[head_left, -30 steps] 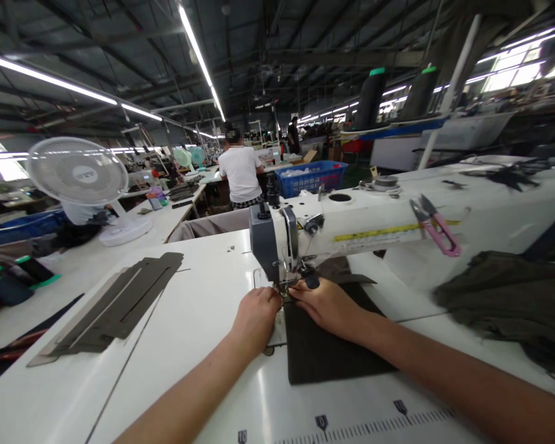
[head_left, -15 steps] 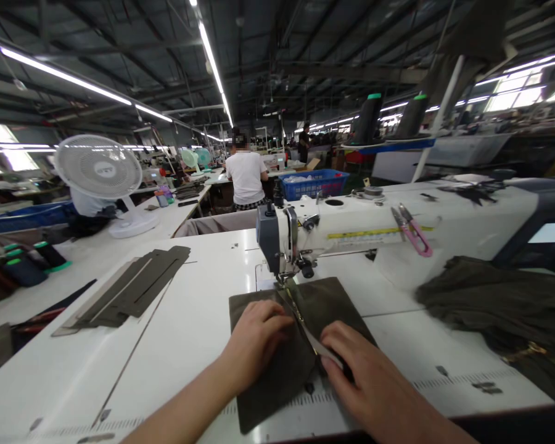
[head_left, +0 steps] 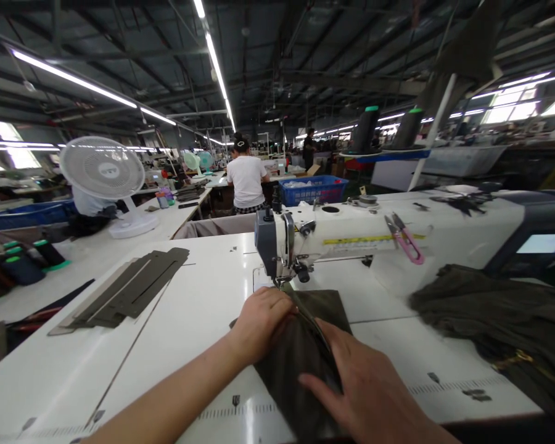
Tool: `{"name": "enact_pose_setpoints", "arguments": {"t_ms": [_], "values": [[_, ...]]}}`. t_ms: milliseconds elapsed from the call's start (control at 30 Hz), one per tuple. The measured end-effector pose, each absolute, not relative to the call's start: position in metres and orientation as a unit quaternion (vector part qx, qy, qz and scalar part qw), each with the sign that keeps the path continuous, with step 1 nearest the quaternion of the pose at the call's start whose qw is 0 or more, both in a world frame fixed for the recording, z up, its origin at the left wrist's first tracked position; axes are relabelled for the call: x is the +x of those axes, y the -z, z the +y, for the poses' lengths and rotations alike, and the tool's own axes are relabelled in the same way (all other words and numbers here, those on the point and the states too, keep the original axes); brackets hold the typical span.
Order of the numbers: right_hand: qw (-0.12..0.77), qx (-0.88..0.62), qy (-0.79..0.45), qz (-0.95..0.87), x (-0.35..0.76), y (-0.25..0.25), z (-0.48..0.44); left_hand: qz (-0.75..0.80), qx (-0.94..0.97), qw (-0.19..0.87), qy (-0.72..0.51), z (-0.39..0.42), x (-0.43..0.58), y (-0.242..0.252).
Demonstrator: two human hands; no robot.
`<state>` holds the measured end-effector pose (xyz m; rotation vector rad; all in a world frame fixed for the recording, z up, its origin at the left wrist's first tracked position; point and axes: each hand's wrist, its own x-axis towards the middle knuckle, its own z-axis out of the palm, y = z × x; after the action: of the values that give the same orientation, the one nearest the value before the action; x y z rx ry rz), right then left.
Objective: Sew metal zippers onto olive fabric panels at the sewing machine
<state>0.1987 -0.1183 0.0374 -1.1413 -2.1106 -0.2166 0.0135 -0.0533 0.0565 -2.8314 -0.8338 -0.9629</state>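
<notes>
A dark olive fabric piece (head_left: 300, 364) lies on the white sewing table (head_left: 198, 290), its far end under the head of the white sewing machine (head_left: 346, 231). My left hand (head_left: 261, 320) rests on the fabric just in front of the needle, fingers curled down on the cloth. My right hand (head_left: 367, 398) lies flat on the near part of the fabric, fingers stretched out and pressing it to the table. A raised fold or seam runs between the two hands.
Flat grey cut strips (head_left: 129, 290) lie stacked at the left. A heap of dark garments (head_left: 494, 314) sits at the right. Pink thread snips (head_left: 404, 237) lie on the machine arm. A white fan (head_left: 104, 176) stands behind; a person in a white shirt (head_left: 246, 179) works further back.
The fabric was drawn out from under the needle toward me and folded narrower. My left hand moved back up near the needle; my right hand slid nearer and flattened on the cloth.
</notes>
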Motion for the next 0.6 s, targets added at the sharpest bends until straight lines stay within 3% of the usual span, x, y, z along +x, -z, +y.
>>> {"name": "enact_pose_setpoints", "arguments": {"t_ms": [133, 200, 333, 400, 533, 600], "values": [[0.301, -0.441, 0.105, -0.839, 0.206, -0.057, -0.1, -0.272, -0.913, 0.043, 0.302, -0.049, 0.014, -0.066], [0.289, -0.441, 0.176, -0.831, 0.212, -0.076, -0.099, -0.292, -0.91, 0.038, 0.293, -0.045, 0.012, -0.072], [0.398, -0.381, 0.31, -0.775, 0.193, -0.096, -0.126, -0.369, -0.883, -0.007, 0.289, -0.038, 0.006, -0.085], [0.455, -0.319, 0.239, -0.796, 0.165, -0.086, -0.141, -0.375, -0.882, -0.019, 0.286, -0.037, 0.004, -0.089], [0.261, -0.309, 0.019, -0.914, 0.118, -0.046, -0.124, -0.379, -0.874, -0.012, 0.305, -0.039, 0.001, -0.091], [0.282, -0.406, 0.008, -0.869, 0.125, -0.03, -0.093, -0.384, -0.868, -0.005, 0.315, -0.041, -0.003, -0.089]]}}
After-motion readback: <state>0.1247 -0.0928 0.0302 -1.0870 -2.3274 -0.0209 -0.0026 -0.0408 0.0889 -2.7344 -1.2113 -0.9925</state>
